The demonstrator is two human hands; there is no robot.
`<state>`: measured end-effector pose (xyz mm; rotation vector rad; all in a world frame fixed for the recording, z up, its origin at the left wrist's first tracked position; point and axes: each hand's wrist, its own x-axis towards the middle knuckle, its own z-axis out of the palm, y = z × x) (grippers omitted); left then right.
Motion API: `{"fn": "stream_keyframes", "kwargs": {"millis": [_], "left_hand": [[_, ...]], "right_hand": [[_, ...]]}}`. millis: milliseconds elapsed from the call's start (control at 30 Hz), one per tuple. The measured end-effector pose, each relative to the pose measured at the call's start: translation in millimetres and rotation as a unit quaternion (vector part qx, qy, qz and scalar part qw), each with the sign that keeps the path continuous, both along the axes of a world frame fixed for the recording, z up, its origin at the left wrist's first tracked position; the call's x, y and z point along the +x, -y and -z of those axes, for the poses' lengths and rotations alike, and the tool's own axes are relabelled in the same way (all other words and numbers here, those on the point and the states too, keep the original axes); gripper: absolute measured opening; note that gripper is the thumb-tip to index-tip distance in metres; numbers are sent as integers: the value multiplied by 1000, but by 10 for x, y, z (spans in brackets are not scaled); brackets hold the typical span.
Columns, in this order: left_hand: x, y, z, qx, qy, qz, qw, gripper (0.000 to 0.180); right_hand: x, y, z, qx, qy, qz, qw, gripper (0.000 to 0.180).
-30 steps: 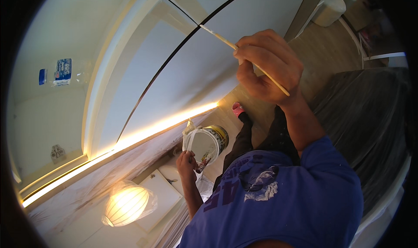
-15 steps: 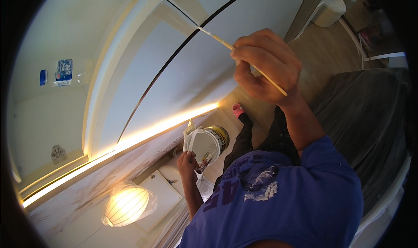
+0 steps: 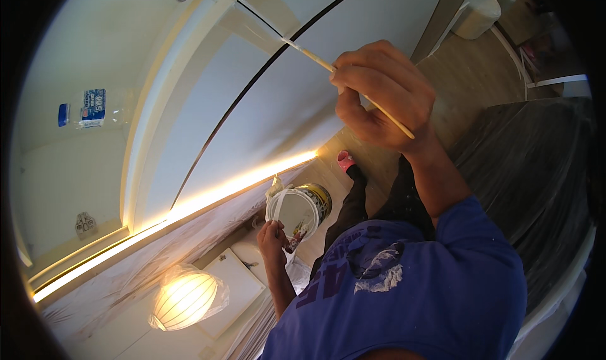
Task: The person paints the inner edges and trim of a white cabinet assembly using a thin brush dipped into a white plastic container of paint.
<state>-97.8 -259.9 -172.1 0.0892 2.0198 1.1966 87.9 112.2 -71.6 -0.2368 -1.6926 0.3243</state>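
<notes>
My right hand [image 3: 382, 98] is raised and closed around a thin wooden-handled brush [image 3: 315, 60]. The brush tip touches the dark seam [image 3: 252, 85] between the white panels in front of me. Lower down, my left hand [image 3: 273, 237] holds a small paint can [image 3: 300, 210] by its handle at my side. The can is tilted, showing white paint inside. My blue shirt fills the lower right.
A glowing round paper lamp [image 3: 184, 297] wrapped in plastic sits below left. A lit strip [image 3: 208, 196] runs along the panel's lower edge. A plastic bottle [image 3: 95, 107] lies in a recess at the left. Plastic sheeting [image 3: 536, 170] covers furniture at the right, on wooden flooring.
My right hand and the brush have shifted very slightly along the seam. The left hand and the paint can stay where they were.
</notes>
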Motion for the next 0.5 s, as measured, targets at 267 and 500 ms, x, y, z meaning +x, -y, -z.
{"fn": "stream_keyframes", "kwargs": {"millis": [267, 500], "left_hand": [[-13, 40, 32, -2, -13, 6, 1000, 25], [14, 2, 9, -8, -3, -3, 1000, 25]], "right_hand": [[18, 8, -82, 17, -7, 11, 1000, 25], [-15, 11, -59, 9, -1, 8, 1000, 26]]}}
